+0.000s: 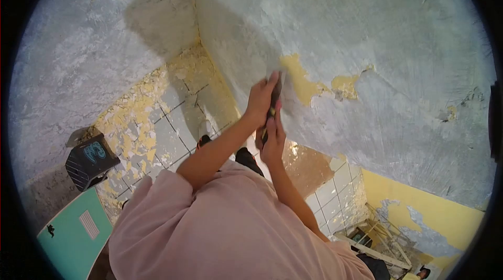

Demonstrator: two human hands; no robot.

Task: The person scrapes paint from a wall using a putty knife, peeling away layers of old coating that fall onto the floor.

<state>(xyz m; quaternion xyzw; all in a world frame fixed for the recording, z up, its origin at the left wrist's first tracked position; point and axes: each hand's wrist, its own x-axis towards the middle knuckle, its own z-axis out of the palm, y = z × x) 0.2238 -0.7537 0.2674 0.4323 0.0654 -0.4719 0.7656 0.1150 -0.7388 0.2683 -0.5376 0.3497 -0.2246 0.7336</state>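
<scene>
A scraper (pixel 277 90) with a dark blade and a black and yellow handle is held against the grey wall (pixel 335 28), partly covered by my fingers. My right hand (pixel 273 141) is wrapped round its handle. Higher up, my left hand (pixel 260 97) is closed at the blade end, the fingers pressed along it. Just right of the blade lies a patch of yellow paint (pixel 299 82) with ragged edges, and a smaller yellow patch (pixel 345 86) sits further right. Around them the wall surface is bare and grey.
Yellow flakes (pixel 137 130) litter the tiled floor (pixel 175 128) along the left wall. A black stool-like box (pixel 93 158) stands at left, near a green panel (pixel 78 230). Pale frames (pixel 385 243) lie at lower right, where part of a person (pixel 422 273) shows.
</scene>
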